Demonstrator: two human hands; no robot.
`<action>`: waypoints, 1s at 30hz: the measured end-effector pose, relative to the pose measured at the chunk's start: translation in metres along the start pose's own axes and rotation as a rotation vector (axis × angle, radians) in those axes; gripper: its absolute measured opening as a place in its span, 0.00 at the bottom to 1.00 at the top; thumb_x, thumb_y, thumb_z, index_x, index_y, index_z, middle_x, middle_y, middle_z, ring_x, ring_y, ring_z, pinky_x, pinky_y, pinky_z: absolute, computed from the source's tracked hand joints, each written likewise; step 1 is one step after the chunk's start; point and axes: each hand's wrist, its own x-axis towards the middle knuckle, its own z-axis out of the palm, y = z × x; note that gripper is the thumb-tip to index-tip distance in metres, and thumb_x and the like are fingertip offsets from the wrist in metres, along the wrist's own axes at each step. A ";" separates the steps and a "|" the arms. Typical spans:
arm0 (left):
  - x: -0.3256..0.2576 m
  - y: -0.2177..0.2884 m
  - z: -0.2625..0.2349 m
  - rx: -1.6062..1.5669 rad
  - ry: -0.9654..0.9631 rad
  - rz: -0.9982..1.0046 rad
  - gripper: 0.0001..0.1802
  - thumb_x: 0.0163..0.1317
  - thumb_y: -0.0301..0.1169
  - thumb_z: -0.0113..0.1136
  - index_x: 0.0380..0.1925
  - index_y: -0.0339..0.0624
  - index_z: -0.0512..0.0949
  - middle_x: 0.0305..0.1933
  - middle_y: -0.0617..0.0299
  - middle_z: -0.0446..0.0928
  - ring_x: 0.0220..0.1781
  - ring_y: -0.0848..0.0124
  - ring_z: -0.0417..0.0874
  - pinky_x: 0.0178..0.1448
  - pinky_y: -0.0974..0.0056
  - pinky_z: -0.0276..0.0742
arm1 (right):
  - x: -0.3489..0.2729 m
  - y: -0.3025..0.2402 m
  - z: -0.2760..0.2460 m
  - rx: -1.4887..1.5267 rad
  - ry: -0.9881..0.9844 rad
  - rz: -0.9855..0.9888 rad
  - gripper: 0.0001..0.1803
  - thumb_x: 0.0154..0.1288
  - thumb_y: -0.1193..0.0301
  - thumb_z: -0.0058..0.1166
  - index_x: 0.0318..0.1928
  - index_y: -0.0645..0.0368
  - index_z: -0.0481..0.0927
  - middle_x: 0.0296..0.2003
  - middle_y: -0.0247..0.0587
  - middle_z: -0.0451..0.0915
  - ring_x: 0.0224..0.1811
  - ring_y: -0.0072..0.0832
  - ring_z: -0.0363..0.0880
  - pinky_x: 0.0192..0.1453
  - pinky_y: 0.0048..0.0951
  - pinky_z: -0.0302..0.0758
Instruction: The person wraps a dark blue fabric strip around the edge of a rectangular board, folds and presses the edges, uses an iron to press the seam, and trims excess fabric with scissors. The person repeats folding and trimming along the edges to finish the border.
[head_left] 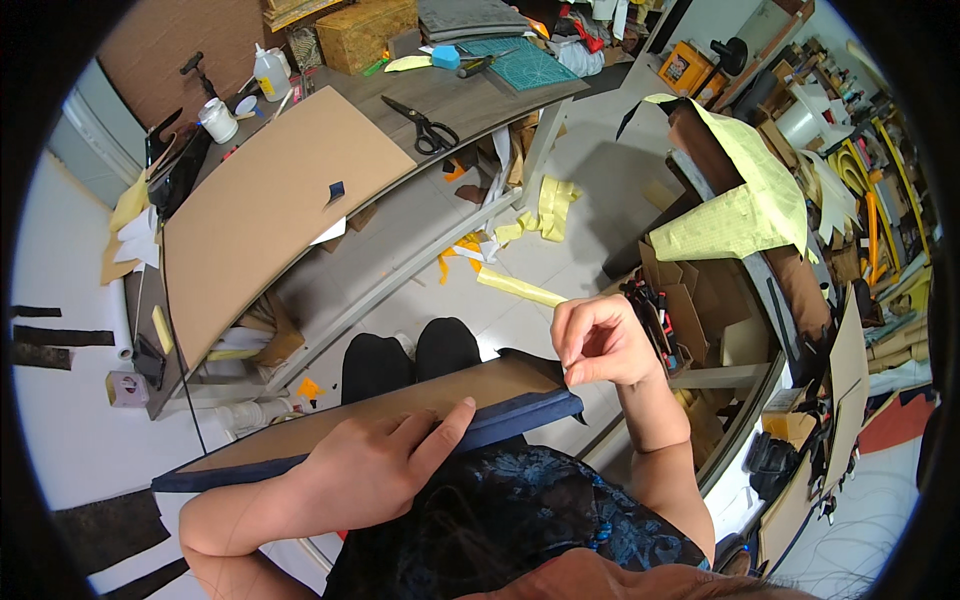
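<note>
A long tan board (400, 393) with dark blue fabric (522, 414) folded over its near edge lies across my lap, slanting up to the right. My left hand (385, 460) lies over the near edge at the middle, index finger stretched along the board and the other fingers curled; its thumb is hidden. At the board's right end, a loose dark flap (535, 362) of fabric sticks up at the corner. My right hand (608, 340) is just above that corner, thumb and fingers pinched together. Whatever sits between those fingertips is too small to make out.
Ahead on the left, a workbench holds a large tan sheet (290, 190), black scissors (425, 125), a green cutting mat (525, 65), a glue bottle (270, 75) and a white jar (217, 120). Pale yellow strips (550, 205) litter the floor. Yellow sheeting (740, 215) drapes a rack on the right.
</note>
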 end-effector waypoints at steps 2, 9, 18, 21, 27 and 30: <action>0.000 0.000 0.000 -0.005 0.001 -0.004 0.44 0.52 0.24 0.63 0.71 0.36 0.60 0.46 0.50 0.81 0.36 0.56 0.87 0.31 0.59 0.84 | -0.002 -0.001 0.001 0.034 0.003 0.025 0.11 0.52 0.84 0.73 0.32 0.64 0.82 0.32 0.41 0.79 0.33 0.23 0.76 0.37 0.22 0.72; -0.002 0.000 0.003 -0.022 0.011 -0.011 0.45 0.50 0.22 0.63 0.72 0.36 0.60 0.46 0.49 0.81 0.36 0.55 0.86 0.34 0.57 0.84 | -0.020 -0.007 0.011 -0.279 0.041 -0.248 0.14 0.45 0.73 0.79 0.33 0.63 0.89 0.32 0.43 0.83 0.31 0.28 0.80 0.34 0.27 0.74; 0.000 -0.003 0.005 -0.017 0.038 0.008 0.46 0.48 0.23 0.63 0.72 0.36 0.60 0.40 0.54 0.79 0.32 0.58 0.84 0.31 0.59 0.82 | -0.017 -0.006 0.019 -0.306 0.071 -0.275 0.13 0.48 0.72 0.78 0.32 0.65 0.87 0.28 0.42 0.80 0.27 0.28 0.77 0.31 0.26 0.73; 0.000 -0.002 0.004 -0.029 0.027 0.010 0.46 0.49 0.22 0.63 0.72 0.36 0.60 0.40 0.54 0.79 0.31 0.59 0.84 0.31 0.59 0.82 | -0.016 -0.009 0.017 -0.275 -0.030 -0.249 0.13 0.47 0.75 0.78 0.34 0.66 0.88 0.31 0.43 0.81 0.30 0.29 0.77 0.34 0.28 0.73; 0.000 -0.005 0.005 0.027 0.075 0.066 0.46 0.48 0.23 0.64 0.70 0.29 0.60 0.37 0.55 0.76 0.30 0.62 0.82 0.26 0.63 0.77 | -0.022 0.005 0.018 -0.121 0.197 -0.350 0.17 0.45 0.71 0.80 0.36 0.66 0.88 0.31 0.41 0.79 0.32 0.28 0.76 0.34 0.29 0.71; 0.001 -0.006 0.007 0.001 0.079 0.065 0.46 0.48 0.23 0.64 0.70 0.28 0.60 0.37 0.54 0.76 0.31 0.62 0.82 0.26 0.63 0.77 | -0.022 0.009 0.014 -0.221 0.136 -0.401 0.18 0.45 0.71 0.80 0.36 0.65 0.89 0.31 0.39 0.79 0.32 0.29 0.76 0.35 0.29 0.71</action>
